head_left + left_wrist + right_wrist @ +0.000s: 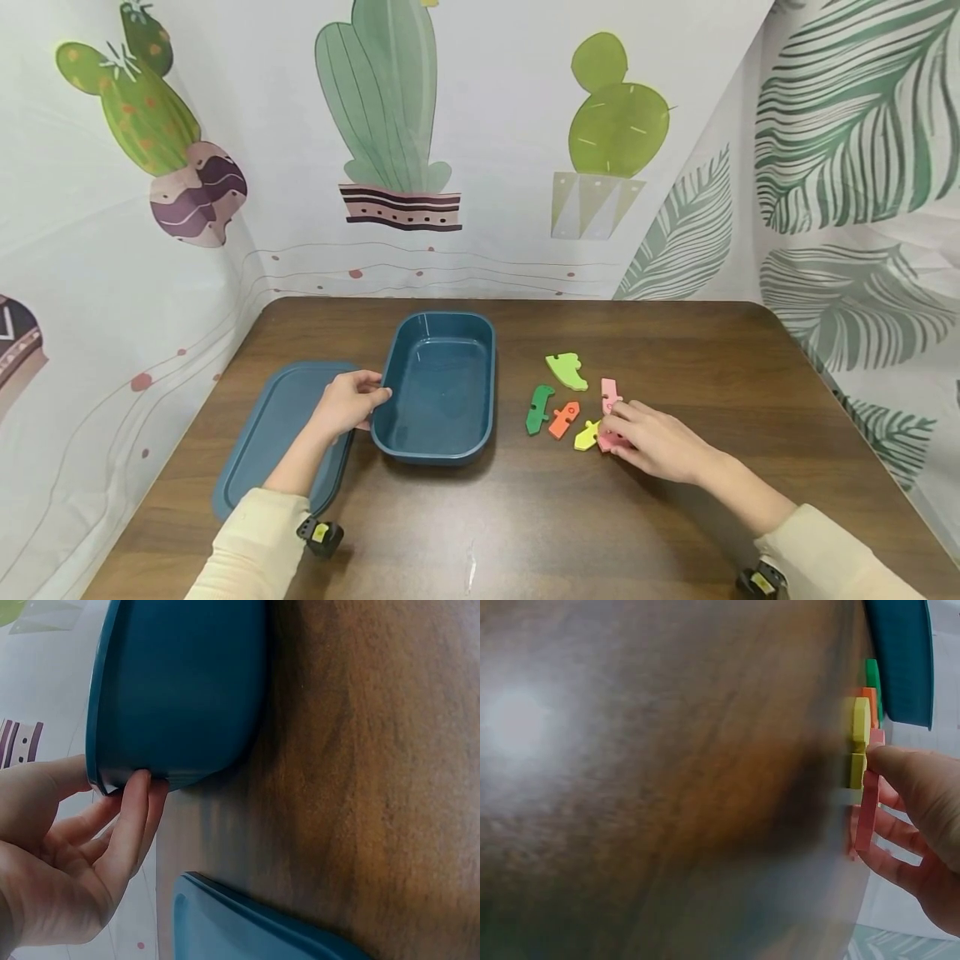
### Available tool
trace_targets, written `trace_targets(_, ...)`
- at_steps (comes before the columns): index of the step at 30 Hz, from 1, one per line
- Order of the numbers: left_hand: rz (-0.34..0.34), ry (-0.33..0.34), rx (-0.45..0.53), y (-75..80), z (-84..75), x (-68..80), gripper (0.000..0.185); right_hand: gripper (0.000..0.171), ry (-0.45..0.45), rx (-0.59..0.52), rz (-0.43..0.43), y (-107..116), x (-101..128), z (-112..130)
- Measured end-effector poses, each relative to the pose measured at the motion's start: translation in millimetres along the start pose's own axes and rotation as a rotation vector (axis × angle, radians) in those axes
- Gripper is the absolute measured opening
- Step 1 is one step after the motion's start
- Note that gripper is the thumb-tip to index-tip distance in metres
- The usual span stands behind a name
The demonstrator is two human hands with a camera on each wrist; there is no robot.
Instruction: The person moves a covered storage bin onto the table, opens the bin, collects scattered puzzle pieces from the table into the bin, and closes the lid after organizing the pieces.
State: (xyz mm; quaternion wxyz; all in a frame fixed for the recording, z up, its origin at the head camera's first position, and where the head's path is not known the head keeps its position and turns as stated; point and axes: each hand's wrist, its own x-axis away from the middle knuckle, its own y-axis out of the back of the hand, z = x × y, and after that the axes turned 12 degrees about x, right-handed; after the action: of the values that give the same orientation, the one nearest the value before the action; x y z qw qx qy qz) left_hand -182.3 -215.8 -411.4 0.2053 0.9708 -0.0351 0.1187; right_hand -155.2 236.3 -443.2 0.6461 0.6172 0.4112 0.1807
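In the head view my left hand holds the left rim of a deep teal plastic box. The left wrist view shows its thumb at the rim and fingers against the box's outer wall. My right hand pinches a pink puzzle piece between thumb and fingers, over the table. Another pink piece lies by its fingertips, partly covered. Just left of that hand are a yellow piece, an orange piece, a dark green piece and a light green piece.
A flat teal lid lies left of the box, partly under my left forearm. The brown wooden table ends at a back edge against a cloth printed with cacti and leaves. Both sleeves carry a small black device.
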Motion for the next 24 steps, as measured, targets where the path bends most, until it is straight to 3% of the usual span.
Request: trace_targets(24,0.016,0.008,0.026,1.4,1.6,-1.7,0.044,0.028,-0.001,0.045,-0.007,17.3,-26.8,-17.6)
